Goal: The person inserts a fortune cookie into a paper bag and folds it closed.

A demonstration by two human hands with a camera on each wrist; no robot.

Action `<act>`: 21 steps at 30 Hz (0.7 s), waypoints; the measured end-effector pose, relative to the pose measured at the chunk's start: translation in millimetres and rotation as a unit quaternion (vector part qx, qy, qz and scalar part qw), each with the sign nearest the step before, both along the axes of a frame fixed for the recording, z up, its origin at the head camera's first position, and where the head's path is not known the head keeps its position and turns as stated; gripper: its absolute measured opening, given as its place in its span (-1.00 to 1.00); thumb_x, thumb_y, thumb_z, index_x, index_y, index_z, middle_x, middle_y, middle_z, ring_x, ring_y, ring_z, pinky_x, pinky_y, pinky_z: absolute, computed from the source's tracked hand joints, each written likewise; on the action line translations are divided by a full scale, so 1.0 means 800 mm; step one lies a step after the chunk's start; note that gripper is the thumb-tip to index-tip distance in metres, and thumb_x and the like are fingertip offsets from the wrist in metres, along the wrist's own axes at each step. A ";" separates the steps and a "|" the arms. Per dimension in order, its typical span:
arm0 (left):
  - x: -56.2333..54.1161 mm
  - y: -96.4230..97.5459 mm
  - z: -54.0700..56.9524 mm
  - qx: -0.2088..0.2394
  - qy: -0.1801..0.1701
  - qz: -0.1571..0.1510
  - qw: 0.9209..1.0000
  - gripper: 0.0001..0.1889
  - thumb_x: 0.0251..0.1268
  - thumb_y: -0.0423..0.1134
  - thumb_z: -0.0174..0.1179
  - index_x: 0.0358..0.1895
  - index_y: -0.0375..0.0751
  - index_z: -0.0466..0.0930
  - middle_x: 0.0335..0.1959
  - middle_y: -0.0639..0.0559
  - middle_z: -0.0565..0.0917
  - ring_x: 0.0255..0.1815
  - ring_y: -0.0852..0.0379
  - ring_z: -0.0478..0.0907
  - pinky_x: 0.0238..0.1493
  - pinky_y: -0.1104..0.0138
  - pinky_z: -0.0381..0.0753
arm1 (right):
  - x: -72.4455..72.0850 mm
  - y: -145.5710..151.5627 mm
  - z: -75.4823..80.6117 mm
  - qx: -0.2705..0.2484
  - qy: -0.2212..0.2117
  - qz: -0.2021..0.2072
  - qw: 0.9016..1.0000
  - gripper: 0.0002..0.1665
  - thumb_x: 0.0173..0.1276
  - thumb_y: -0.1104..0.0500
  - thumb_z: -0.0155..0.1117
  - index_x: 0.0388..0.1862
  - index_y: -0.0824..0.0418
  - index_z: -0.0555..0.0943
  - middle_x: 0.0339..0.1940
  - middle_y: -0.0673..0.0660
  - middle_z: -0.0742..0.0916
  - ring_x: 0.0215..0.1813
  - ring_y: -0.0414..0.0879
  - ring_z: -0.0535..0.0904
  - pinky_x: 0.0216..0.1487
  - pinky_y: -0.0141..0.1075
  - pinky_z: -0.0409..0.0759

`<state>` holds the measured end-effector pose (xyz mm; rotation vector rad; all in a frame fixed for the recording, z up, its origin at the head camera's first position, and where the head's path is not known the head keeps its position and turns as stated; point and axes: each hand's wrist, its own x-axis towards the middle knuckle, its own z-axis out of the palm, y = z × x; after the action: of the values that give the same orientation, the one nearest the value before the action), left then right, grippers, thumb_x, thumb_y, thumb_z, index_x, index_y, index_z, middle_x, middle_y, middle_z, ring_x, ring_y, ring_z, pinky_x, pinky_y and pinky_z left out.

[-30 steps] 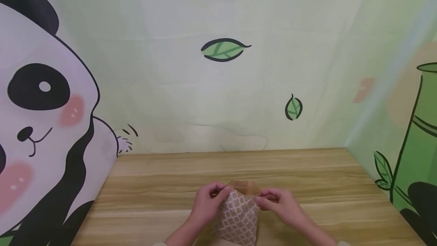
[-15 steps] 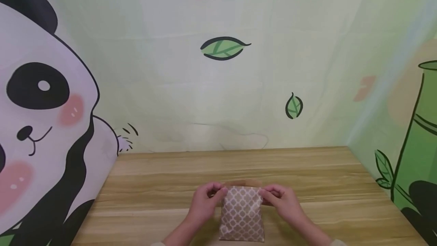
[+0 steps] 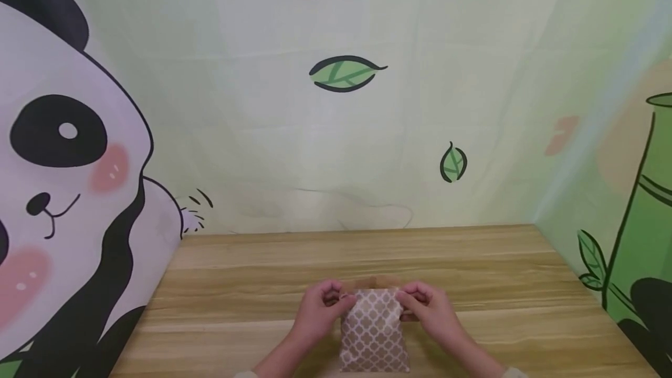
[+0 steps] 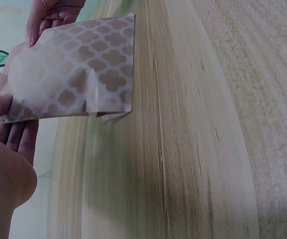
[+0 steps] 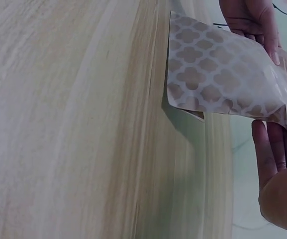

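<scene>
A small brown paper bag with a white quatrefoil pattern stands between my hands at the lower middle of the head view. Its plain brown top edge shows behind the patterned front. My left hand pinches the upper left corner, thumb in front and fingers behind. On the other side my right hand pinches the upper right corner the same way. In the left wrist view the bag has a crease near its bottom corner. A folded flap sticks out at its bottom in the right wrist view.
The wood-grain table spreads around the bag. Behind it rises a pale green wall cloth printed with leaves, a panda on the left and bamboo on the right.
The bag was tilted and skewed a second ago; it has turned to face me squarely. My right hand has shifted slightly up and outward, and less of the brown top shows.
</scene>
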<state>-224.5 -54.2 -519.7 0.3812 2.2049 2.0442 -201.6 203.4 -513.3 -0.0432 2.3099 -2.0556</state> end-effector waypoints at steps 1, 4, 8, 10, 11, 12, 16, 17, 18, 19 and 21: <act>0.000 0.000 0.000 -0.002 0.000 0.001 1.000 -0.82 0.37 -0.35 0.43 -0.17 -0.42 0.66 -0.27 -0.16 0.81 -0.26 0.16 0.71 -0.16 0.43 0.70 | 0.000 0.000 0.000 -0.001 -0.003 -0.001 1.000 -0.80 0.53 0.32 0.35 -0.07 0.51 0.67 -0.24 0.24 0.83 -0.24 -0.10 0.76 -0.11 -0.15 0.83; 0.000 0.000 -0.001 -0.011 -0.005 0.006 1.000 -0.83 0.36 -0.35 0.44 -0.16 -0.40 0.67 -0.26 -0.16 0.82 -0.25 0.14 0.73 -0.17 0.43 0.71 | 0.001 0.001 -0.002 -0.008 -0.005 0.000 1.000 -0.77 0.53 0.30 0.35 -0.06 0.53 0.66 -0.23 0.25 0.83 -0.25 -0.10 0.76 -0.11 -0.16 0.83; -0.002 -0.003 -0.005 -0.005 -0.023 0.011 1.000 -0.84 0.37 -0.37 0.43 -0.17 -0.41 0.68 -0.23 -0.17 0.84 -0.23 0.14 0.76 -0.14 0.37 0.77 | 0.001 0.004 -0.005 -0.010 -0.001 0.002 1.000 -0.74 0.55 0.30 0.34 -0.04 0.56 0.67 -0.23 0.26 0.84 -0.27 -0.11 0.78 -0.12 -0.17 0.83; -0.004 -0.006 -0.009 0.001 -0.032 0.009 0.999 -0.85 0.39 -0.37 0.42 -0.18 -0.43 0.68 -0.23 -0.17 0.84 -0.23 0.15 0.77 -0.13 0.32 0.79 | 0.001 0.005 -0.007 -0.008 0.001 0.001 1.000 -0.75 0.55 0.31 0.34 -0.04 0.56 0.67 -0.24 0.26 0.84 -0.29 -0.11 0.78 -0.12 -0.17 0.83; -0.005 -0.007 -0.011 0.003 -0.036 0.008 0.999 -0.85 0.40 -0.38 0.41 -0.18 -0.44 0.69 -0.23 -0.17 0.84 -0.22 0.14 0.77 -0.12 0.30 0.80 | 0.001 0.006 -0.008 -0.005 0.004 0.001 1.000 -0.75 0.55 0.32 0.33 -0.04 0.57 0.67 -0.24 0.26 0.84 -0.29 -0.12 0.78 -0.13 -0.17 0.83; -0.006 -0.008 -0.013 0.006 -0.038 0.006 0.999 -0.85 0.40 -0.38 0.40 -0.17 -0.45 0.69 -0.22 -0.17 0.84 -0.22 0.15 0.77 -0.11 0.28 0.81 | 0.001 0.006 -0.008 -0.004 0.004 0.000 1.000 -0.76 0.55 0.33 0.33 -0.04 0.57 0.67 -0.24 0.27 0.84 -0.30 -0.12 0.78 -0.14 -0.17 0.83; -0.009 -0.009 -0.019 0.014 -0.045 0.003 0.999 -0.85 0.42 -0.40 0.38 -0.15 -0.49 0.69 -0.22 -0.19 0.84 -0.22 0.14 0.78 -0.11 0.26 0.82 | 0.001 0.007 -0.012 -0.005 0.014 0.007 1.000 -0.76 0.55 0.35 0.32 -0.04 0.60 0.66 -0.23 0.34 0.83 -0.31 -0.12 0.77 -0.17 -0.18 0.83; -0.009 -0.009 -0.020 0.018 -0.047 0.003 0.999 -0.85 0.43 -0.41 0.37 -0.14 -0.50 0.69 -0.22 -0.20 0.84 -0.21 0.13 0.79 -0.11 0.25 0.82 | 0.001 0.007 -0.013 -0.005 0.015 0.007 1.000 -0.76 0.55 0.35 0.32 -0.04 0.60 0.66 -0.23 0.35 0.83 -0.32 -0.12 0.77 -0.17 -0.18 0.83; -0.009 -0.009 -0.022 0.021 -0.048 0.004 0.999 -0.85 0.44 -0.41 0.36 -0.13 -0.51 0.69 -0.21 -0.21 0.84 -0.20 0.12 0.79 -0.11 0.25 0.82 | 0.002 0.007 -0.014 -0.005 0.016 0.008 1.000 -0.76 0.55 0.34 0.32 -0.04 0.59 0.66 -0.23 0.35 0.83 -0.32 -0.11 0.77 -0.18 -0.18 0.83; -0.008 -0.009 -0.023 0.024 -0.049 0.004 0.998 -0.85 0.45 -0.41 0.35 -0.12 -0.52 0.70 -0.20 -0.22 0.84 -0.19 0.11 0.80 -0.11 0.24 0.82 | 0.002 0.008 -0.014 -0.006 0.017 0.009 1.000 -0.76 0.55 0.34 0.33 -0.04 0.59 0.66 -0.23 0.34 0.83 -0.33 -0.11 0.77 -0.18 -0.18 0.83; -0.008 -0.009 -0.024 0.029 -0.052 0.004 0.998 -0.84 0.46 -0.42 0.34 -0.10 -0.53 0.70 -0.18 -0.25 0.84 -0.17 0.08 0.81 -0.10 0.23 0.82 | 0.002 0.008 -0.017 -0.002 0.019 0.008 1.000 -0.76 0.54 0.33 0.34 -0.04 0.58 0.67 -0.24 0.33 0.83 -0.33 -0.10 0.78 -0.18 -0.19 0.83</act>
<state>-230.7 -61.8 -539.2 0.2633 2.0943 2.0865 -200.2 209.7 -526.5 -0.1022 2.3192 -2.0685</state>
